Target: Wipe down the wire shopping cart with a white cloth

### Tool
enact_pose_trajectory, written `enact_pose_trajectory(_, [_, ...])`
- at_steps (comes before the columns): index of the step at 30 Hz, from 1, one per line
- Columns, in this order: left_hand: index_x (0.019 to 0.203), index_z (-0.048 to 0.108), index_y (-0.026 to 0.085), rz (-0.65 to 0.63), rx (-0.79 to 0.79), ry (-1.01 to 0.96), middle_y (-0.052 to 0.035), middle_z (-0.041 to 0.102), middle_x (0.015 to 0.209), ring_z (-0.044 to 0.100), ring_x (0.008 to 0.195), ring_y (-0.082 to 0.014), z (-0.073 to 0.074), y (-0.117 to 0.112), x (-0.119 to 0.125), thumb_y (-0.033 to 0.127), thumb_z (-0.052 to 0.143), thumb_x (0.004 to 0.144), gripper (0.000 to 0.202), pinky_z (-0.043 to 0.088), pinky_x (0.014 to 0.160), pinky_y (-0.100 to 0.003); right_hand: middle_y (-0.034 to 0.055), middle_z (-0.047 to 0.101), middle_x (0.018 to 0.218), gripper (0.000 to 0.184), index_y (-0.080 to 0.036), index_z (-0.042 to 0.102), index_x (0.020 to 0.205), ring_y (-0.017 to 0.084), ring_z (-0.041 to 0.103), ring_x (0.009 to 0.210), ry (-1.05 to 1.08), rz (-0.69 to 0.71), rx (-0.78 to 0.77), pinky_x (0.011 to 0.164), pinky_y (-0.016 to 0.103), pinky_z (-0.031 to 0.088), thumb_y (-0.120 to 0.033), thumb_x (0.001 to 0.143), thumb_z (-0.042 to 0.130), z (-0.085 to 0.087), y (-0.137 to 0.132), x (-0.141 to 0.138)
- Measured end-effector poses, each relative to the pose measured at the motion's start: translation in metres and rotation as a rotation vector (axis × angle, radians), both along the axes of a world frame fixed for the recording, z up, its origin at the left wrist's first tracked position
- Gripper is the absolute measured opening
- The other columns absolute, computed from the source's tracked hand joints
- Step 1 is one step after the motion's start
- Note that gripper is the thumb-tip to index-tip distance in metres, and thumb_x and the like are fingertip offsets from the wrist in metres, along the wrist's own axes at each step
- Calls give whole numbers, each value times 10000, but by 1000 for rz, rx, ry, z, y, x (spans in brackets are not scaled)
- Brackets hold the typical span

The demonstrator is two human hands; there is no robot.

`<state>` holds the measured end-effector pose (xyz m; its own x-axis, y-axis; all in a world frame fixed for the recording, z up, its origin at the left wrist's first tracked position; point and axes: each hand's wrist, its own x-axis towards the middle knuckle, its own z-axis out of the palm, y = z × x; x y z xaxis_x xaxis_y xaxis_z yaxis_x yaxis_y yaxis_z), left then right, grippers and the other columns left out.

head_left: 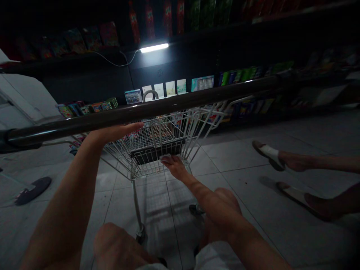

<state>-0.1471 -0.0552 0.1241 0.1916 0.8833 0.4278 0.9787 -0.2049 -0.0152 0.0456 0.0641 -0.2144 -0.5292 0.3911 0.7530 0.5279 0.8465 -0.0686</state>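
A wire shopping cart [153,135] stands in front of me, its dark handle bar [165,105] slanting across the view. My left hand [116,132] is just under the bar at the cart's near left, with a finger stretched out to the right; the bar hides part of the hand. Lower down, my right hand [177,167] is at the cart's near end, below a black panel [157,152] on the wire. Its fingers are closed on a small white cloth or tissue [165,158], held against the wire.
Shelves behind the cart carry red bottles [150,18], boxed goods [202,83] and packets, under a bright tube light [154,48]. At the right another person's feet in slippers [267,152] are on the tiled floor [230,180]. A round dark base [33,190] stands at the left.
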Motion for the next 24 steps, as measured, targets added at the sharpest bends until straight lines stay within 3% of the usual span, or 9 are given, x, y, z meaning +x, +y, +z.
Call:
enact_pose_trajectory(3, [1102,715,233,28,-56,-14,-70,732,892,658,961,-268,0,-1,0,607,497,841,506,504,883,-405,33,683,1232,394,-279,721,1144,199,567,1049,17,-37,-24,940,370,467,-60,874,535,-5,-8,17])
enact_pose_trajectory(8, [1106,707,230,25,-72,-25,-71,719,904,655,907,-252,-4,3,-2,612,517,825,510,504,852,-382,114,555,1375,536,-213,606,1333,267,497,1271,358,-166,51,1041,457,423,-96,822,494,38,0,23])
enact_pose_trajectory(10, [1105,704,234,21,-39,-14,-76,722,943,655,932,-260,-4,5,-3,630,526,816,522,508,843,-379,123,548,1357,544,-212,603,1334,267,494,1279,435,-226,46,1049,466,421,-106,816,476,45,8,17])
enact_pose_trajectory(12, [1123,697,247,10,-10,-4,-74,728,971,654,961,-269,-5,6,-4,644,531,813,531,512,838,-376,128,555,1318,538,-210,618,1315,263,509,1254,445,-255,15,1059,471,421,-116,808,466,39,14,10])
enact_pose_trajectory(17, [1169,675,291,4,74,13,-57,735,1016,636,1064,-293,-11,3,-1,600,578,812,482,504,893,-399,126,590,1234,571,-197,654,1270,246,533,1180,346,-200,-99,1029,450,454,-58,745,479,1,12,12])
enact_pose_trajectory(19, [1159,675,289,34,205,11,-63,730,1037,628,1091,-295,-20,-1,7,543,578,841,418,494,927,-429,120,615,1210,585,-191,677,1230,237,541,1160,296,-156,-119,1007,433,468,-16,708,479,-4,8,21])
enact_pose_trajectory(21, [1141,674,272,14,395,4,-73,722,1068,625,1104,-281,-35,-4,20,456,555,883,338,479,964,-452,113,614,1234,584,-195,675,1227,241,539,1165,298,-137,-103,1007,438,466,-16,704,489,2,3,32])
enact_pose_trajectory(23, [1110,673,250,-145,527,39,-73,710,1117,626,1107,-259,-55,-1,38,368,550,893,276,473,991,-451,106,587,1279,567,-207,645,1272,254,525,1189,373,-123,-44,1025,456,456,-53,744,504,23,-3,39])
enact_pose_trajectory(24, [1057,679,244,-285,572,84,-61,714,1093,637,1074,-244,-66,3,47,350,563,881,236,490,977,-433,102,569,1301,556,-216,623,1301,261,516,1206,420,-111,-9,1039,464,449,-78,775,508,37,-5,41])
